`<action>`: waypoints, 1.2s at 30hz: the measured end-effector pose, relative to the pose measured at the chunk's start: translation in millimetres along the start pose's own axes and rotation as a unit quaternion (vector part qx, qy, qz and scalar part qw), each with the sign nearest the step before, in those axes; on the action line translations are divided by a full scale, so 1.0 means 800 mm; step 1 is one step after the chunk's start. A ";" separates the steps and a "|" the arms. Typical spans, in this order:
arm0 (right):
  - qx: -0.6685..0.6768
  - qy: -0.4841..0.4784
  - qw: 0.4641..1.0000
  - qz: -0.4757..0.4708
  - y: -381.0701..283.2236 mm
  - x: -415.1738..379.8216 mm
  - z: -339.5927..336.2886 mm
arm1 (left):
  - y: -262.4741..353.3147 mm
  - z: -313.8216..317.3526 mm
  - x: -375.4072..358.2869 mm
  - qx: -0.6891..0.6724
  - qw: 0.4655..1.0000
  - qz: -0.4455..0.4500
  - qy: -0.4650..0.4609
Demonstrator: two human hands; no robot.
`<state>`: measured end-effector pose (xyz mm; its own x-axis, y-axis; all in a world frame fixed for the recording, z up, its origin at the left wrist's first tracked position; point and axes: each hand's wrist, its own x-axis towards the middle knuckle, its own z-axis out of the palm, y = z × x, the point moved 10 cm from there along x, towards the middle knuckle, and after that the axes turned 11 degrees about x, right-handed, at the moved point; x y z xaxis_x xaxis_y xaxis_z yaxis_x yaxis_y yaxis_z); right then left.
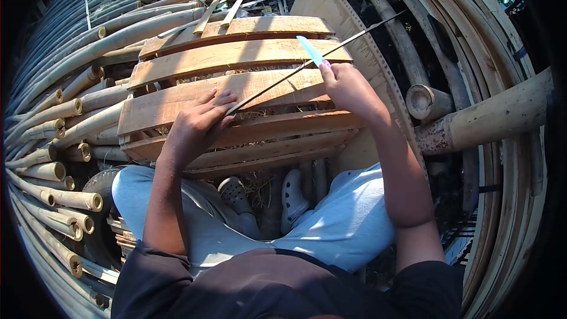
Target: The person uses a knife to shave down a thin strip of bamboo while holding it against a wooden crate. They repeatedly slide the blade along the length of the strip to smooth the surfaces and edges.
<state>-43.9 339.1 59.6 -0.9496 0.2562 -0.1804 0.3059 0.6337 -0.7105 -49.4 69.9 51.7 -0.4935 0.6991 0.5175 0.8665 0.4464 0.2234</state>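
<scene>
My left hand (204,115) rests on the slatted wooden bench (171,103), its fingers closed round the lower end of a thin dark strip (271,85). That strip runs diagonally up to the right, past the bench edge. In my right hand (348,85) is a knife with a light blue blade (309,51), which points up and left and lies against the strip's middle. The knife's handle is mostly hidden by my fingers.
Bamboo poles (88,109) are stacked on the left. Two loose slats (235,7) lie at the bench's far edge. A plywood sheet (372,82) stands right of the bench, with a thick bamboo pole (496,115) and long planks (502,201) beyond.
</scene>
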 end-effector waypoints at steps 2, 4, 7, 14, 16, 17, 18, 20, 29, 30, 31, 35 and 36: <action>0.001 -0.046 0.998 -0.044 -0.028 -0.018 0.036 | 0.003 -0.006 0.003 0.011 1.000 0.014 0.006; -0.010 -0.035 0.999 0.020 -0.020 -0.007 0.010 | 0.004 0.000 0.000 -0.016 1.000 -0.002 0.008; -0.071 0.119 0.990 0.003 -0.005 0.024 -0.043 | 0.001 -0.003 -0.001 -0.025 1.000 -0.009 0.010; -0.066 -0.036 0.997 0.014 -0.034 -0.014 0.032 | 0.000 -0.001 0.000 -0.009 1.000 -0.001 0.009; -0.040 0.052 0.993 0.093 -0.001 0.008 -0.018 | 0.000 0.001 -0.002 -0.019 1.000 -0.004 0.001; -0.090 0.083 0.991 0.059 0.005 0.021 -0.033 | 0.000 0.001 -0.003 -0.025 1.000 -0.005 -0.005; -0.108 0.080 0.989 0.055 0.003 0.018 -0.025 | 0.000 0.000 -0.003 -0.024 1.000 -0.005 -0.003; -0.090 0.062 0.994 0.019 -0.020 -0.008 0.009 | 0.003 0.004 -0.003 -0.010 1.000 0.011 -0.016; -0.146 0.056 0.988 -0.011 -0.018 0.001 0.009 | 0.003 0.010 -0.006 -0.003 1.000 0.019 -0.019; -0.103 0.026 0.994 0.035 -0.013 0.002 0.006 | 0.002 0.008 -0.005 -0.002 1.000 0.020 -0.020; -0.059 -0.006 0.995 0.084 -0.005 0.004 -0.001 | 0.003 0.005 -0.004 -0.009 1.000 0.015 -0.012; -0.114 0.050 0.990 0.065 0.002 0.016 -0.021 | 0.008 0.000 -0.002 -0.004 1.000 0.014 0.001; -0.136 0.036 0.989 0.038 -0.014 0.002 0.003 | 0.008 -0.001 -0.002 -0.001 1.000 0.013 0.002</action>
<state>-48.8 330.4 66.0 -0.9187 0.3561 -0.1707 0.3929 0.7811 -0.4853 -43.1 71.1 53.2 -0.4705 0.7080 0.5267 0.8792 0.4269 0.2115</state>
